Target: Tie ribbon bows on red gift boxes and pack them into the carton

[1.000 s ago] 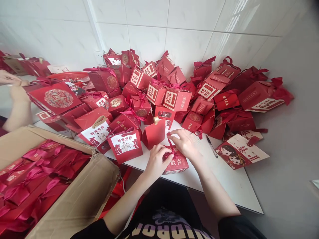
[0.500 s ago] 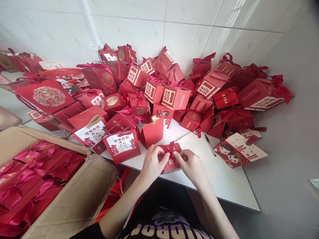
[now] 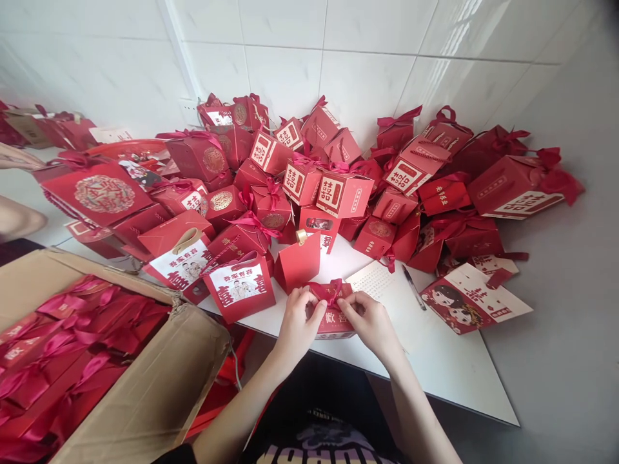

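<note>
A small red gift box (image 3: 337, 325) with pale Chinese characters stands at the front edge of the white table (image 3: 449, 361). A red ribbon (image 3: 329, 293) forms a bow on its top. My left hand (image 3: 302, 317) pinches the bow's left side between thumb and fingers. From the other side my right hand (image 3: 370, 316) grips the ribbon's right part the same way. Both hands touch the box top and hide some of its faces. Just behind my left hand is a plain red triangular box (image 3: 297, 263) with a gold tab.
Many red gift boxes (image 3: 345, 193) are heaped along the tiled wall. A cardboard carton (image 3: 145, 380) full of ribboned red boxes stands at the left. A written sheet (image 3: 374, 280), a pen (image 3: 414, 287) and a cartoon-printed box (image 3: 464, 299) lie right. Another person's arm (image 3: 22, 218) shows far left.
The ribbon's bow looks wider and fuller between my fingers. The box faces me more squarely. The whole view has shifted slightly, and more of the other person's arm shows at the left.
</note>
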`<control>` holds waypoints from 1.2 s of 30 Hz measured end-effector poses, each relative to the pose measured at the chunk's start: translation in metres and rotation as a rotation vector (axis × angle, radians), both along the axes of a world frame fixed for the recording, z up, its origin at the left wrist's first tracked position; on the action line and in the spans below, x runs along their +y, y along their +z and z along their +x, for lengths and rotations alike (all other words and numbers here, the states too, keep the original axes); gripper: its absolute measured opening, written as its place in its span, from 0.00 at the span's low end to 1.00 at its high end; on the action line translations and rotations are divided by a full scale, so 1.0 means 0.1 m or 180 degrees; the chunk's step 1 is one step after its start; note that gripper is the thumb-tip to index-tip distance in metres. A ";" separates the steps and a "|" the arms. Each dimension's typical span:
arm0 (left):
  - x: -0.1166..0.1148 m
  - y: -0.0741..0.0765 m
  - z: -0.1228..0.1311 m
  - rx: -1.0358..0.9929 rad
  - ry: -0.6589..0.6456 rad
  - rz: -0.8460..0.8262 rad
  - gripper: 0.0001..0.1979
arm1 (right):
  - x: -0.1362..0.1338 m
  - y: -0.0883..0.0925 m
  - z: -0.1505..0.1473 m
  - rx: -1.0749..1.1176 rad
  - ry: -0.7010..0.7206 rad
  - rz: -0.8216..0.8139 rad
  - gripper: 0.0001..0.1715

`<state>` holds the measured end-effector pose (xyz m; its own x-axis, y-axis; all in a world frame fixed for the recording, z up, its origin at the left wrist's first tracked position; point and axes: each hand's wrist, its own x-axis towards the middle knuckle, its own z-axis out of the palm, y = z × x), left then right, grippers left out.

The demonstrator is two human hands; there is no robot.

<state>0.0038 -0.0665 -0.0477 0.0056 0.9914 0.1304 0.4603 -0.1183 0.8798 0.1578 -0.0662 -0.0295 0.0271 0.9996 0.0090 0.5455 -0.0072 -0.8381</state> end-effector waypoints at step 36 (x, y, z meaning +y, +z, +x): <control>0.12 0.08 -0.20 -0.0562 -0.0927 -0.0858 0.13 | 0.04 -0.05 0.23 0.1330 0.0439 -0.0633 0.23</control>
<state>-0.0165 -0.0541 -0.0394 0.2910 0.9505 -0.1090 0.2813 0.0239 0.9593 0.1804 -0.0622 -0.0342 -0.1454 0.9754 -0.1660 0.1696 -0.1407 -0.9754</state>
